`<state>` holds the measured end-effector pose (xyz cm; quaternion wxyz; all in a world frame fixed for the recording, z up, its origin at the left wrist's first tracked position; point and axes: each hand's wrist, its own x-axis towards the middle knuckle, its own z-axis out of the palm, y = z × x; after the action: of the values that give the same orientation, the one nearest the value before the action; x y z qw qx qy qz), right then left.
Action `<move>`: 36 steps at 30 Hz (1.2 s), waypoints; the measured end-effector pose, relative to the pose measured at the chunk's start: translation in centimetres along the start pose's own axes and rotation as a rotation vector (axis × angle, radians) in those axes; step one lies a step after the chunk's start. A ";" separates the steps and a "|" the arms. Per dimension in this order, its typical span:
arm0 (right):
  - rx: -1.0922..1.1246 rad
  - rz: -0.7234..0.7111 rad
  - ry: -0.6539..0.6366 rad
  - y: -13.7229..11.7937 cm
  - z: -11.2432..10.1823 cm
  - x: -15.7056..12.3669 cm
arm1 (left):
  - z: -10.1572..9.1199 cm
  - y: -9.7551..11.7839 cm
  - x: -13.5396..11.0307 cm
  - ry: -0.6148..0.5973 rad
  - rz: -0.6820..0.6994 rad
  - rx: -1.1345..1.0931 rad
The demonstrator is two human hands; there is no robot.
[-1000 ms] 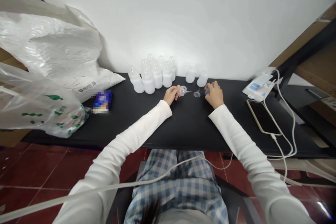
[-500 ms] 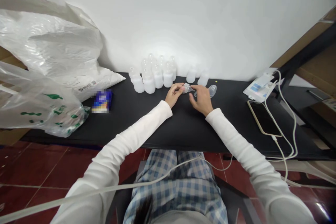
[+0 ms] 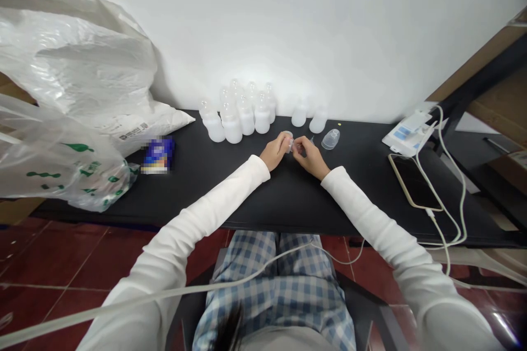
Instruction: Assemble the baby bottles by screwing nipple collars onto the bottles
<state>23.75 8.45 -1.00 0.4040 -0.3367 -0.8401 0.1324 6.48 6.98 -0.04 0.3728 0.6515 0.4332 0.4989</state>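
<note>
My left hand (image 3: 276,152) is closed round a clear, ribbed baby bottle collar (image 3: 290,143) above the black table. At the collar's right side, my right hand (image 3: 309,157) has its thumb and fingers pinched together against it; the fingers hide part of it, and whether a nipple is in there I cannot tell. Just right of the hands a clear dome cap (image 3: 330,140) lies on the table, with a small clear piece (image 3: 312,139) partly hidden behind my right fingers. Two white bottles without caps (image 3: 318,120) stand behind the hands.
Several white baby bottles with clear domes (image 3: 231,127) stand together at the back left. Further left are a blue packet (image 3: 158,154) and large plastic bags (image 3: 82,71). A phone (image 3: 415,182) with white cables and a white-and-blue package (image 3: 407,134) lie on the right.
My right hand has shifted slightly left, and its fingers have drawn in to pinch at the collar. The left hand has turned a little round the collar. The dome cap shows more fully.
</note>
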 end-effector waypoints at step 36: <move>-0.722 -0.055 0.071 -0.7 -2.8 0.1 | -6.1 0.0 1.4 0.850 0.109 0.629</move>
<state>25.53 7.90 1.18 0.2914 -0.4394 -0.8269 -0.1956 0.75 8.65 1.79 -0.0755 0.4935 0.6404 0.5836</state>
